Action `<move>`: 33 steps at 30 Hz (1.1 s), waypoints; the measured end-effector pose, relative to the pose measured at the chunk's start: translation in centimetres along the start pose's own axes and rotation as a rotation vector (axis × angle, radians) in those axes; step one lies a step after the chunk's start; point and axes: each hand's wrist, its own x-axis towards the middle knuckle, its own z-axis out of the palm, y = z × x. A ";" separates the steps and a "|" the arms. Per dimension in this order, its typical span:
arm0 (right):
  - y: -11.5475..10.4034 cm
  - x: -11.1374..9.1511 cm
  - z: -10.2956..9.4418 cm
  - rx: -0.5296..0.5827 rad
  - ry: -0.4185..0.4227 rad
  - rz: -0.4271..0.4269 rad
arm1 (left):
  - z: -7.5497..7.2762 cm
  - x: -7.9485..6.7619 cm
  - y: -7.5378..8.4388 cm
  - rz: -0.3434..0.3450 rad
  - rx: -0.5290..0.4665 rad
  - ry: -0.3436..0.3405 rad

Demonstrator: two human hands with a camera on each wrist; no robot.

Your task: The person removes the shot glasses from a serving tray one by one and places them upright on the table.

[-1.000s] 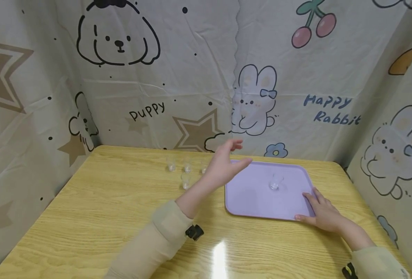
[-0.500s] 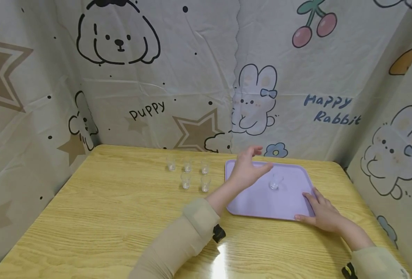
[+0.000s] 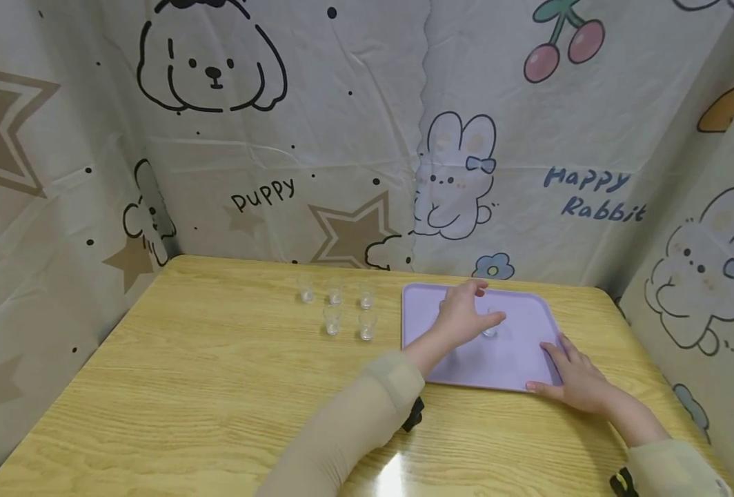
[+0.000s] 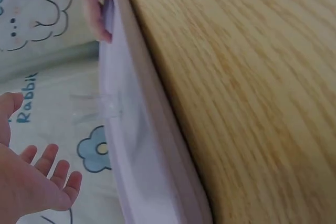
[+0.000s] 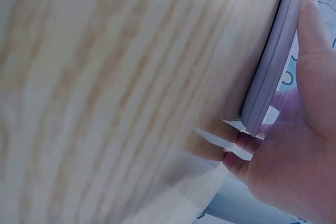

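Note:
My left hand [image 3: 463, 319] hovers over the lilac tray [image 3: 516, 366], its thumb and fingers spread apart. A small clear glass [image 3: 488, 332] stands upright on the tray, partly covered by that hand in the head view. In the left wrist view a gap separates the hand [image 4: 39, 179] from the glass [image 4: 97, 107], and nothing is between the fingers. My right hand [image 3: 574, 378] rests at the tray's near right corner. Its thumb lies on the front rim and its other fingers reach over the right side; in the right wrist view some fingertips [image 5: 245, 145] touch the corner.
Left of the tray, several more small clear glasses [image 3: 366, 326] stand in two rows on the wooden table [image 3: 205, 359]. A printed cloth [image 3: 354, 138] hangs behind the table and along both sides.
My left hand has moved right, away from the glasses on the table and across the tray to the single glass. The right hand has stayed at the tray's corner.

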 end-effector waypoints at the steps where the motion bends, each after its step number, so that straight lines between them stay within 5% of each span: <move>1: 0.0 0.0 0.0 -0.001 -0.002 0.001 | 0.3 0.2 -0.1 -0.001 0.025 -0.012; 9: 0.1 0.1 0.0 -0.006 -0.001 -0.007 | 2.1 0.9 -0.5 -0.027 0.236 -0.097; 16: 0.2 0.0 0.0 0.004 0.001 -0.008 | 3.0 1.2 0.0 0.042 0.387 -0.136; 33: 0.0 0.0 0.0 -0.003 0.003 -0.013 | 2.5 0.3 0.4 -0.024 0.374 -0.108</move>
